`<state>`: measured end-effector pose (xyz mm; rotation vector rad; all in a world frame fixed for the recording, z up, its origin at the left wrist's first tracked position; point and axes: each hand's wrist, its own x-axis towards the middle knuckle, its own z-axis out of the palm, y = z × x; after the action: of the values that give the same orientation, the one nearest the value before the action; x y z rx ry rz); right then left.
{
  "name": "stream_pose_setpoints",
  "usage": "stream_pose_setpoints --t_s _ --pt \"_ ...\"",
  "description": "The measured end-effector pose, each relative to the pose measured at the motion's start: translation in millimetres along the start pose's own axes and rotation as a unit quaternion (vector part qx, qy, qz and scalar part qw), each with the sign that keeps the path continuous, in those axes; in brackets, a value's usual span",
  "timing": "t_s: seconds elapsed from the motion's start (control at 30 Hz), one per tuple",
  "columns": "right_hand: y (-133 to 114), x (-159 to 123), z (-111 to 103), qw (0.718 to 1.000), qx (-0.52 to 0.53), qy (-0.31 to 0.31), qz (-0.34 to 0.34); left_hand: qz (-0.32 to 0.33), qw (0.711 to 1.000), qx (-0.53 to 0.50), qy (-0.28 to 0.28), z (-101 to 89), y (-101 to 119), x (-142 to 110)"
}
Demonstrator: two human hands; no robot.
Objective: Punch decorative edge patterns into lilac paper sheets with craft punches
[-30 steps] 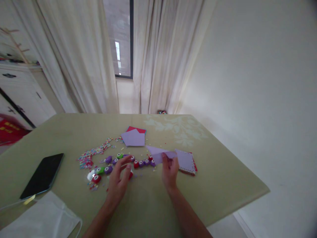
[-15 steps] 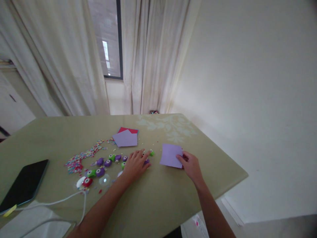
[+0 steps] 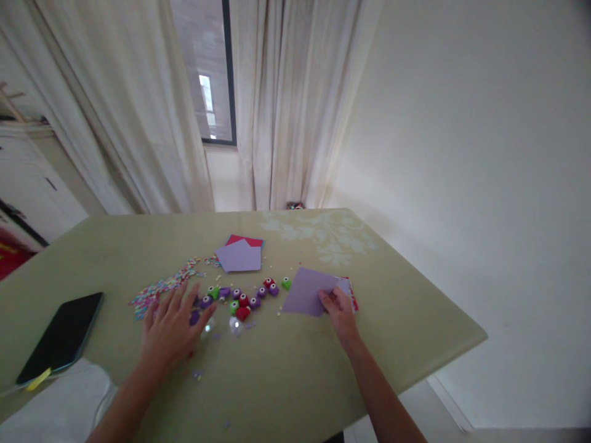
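Observation:
My right hand [image 3: 339,312] pinches the near right edge of a lilac square of paper [image 3: 307,290] lying on the olive table [image 3: 295,363]. That sheet partly covers a small stack of paper [image 3: 351,293] with red showing at its edge. My left hand [image 3: 170,326] rests flat with its fingers spread at the left end of a row of small purple, green and red craft punches [image 3: 244,296]. It holds nothing. Colourful paper confetti [image 3: 161,287] lies just beyond its fingertips.
A second lilac sheet over red paper [image 3: 240,255] lies farther back. A dark phone [image 3: 62,337] sits at the left near a white cloth [image 3: 50,406]. The table's right edge [image 3: 443,360] drops off to the floor. Curtains and a wall stand behind.
My left hand has slid left from the middle of the punch row to its left end. My right hand has drawn the lilac sheet slightly leftward, with the stack's edge now showing.

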<state>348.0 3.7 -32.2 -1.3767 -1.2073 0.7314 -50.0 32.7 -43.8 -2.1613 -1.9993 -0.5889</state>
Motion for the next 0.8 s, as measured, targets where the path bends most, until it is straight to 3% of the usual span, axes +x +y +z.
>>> stream_pose_setpoints --t_s 0.07,0.13,0.23,0.3,0.53,0.8 --pt "0 17 24 0.998 0.012 -0.055 -0.004 -0.01 0.999 -0.005 -0.031 3.9 -20 -10" --pt "1 33 53 0.996 0.018 -0.091 -0.017 0.023 0.998 -0.026 -0.057 9.7 -24 -15" --pt "7 47 93 0.994 0.019 -0.1 -0.034 0.06 0.994 -0.069 -0.066 17.5 -6 -14" --pt "13 47 108 0.995 0.022 -0.09 -0.036 0.082 0.99 -0.088 -0.071 20.8 13 -9" --pt "33 41 105 0.996 0.079 -0.044 -0.003 0.141 0.981 -0.079 -0.111 32.6 84 20" --pt "50 65 109 0.972 0.214 0.056 0.074 0.168 0.978 -0.09 -0.089 45.9 128 39"
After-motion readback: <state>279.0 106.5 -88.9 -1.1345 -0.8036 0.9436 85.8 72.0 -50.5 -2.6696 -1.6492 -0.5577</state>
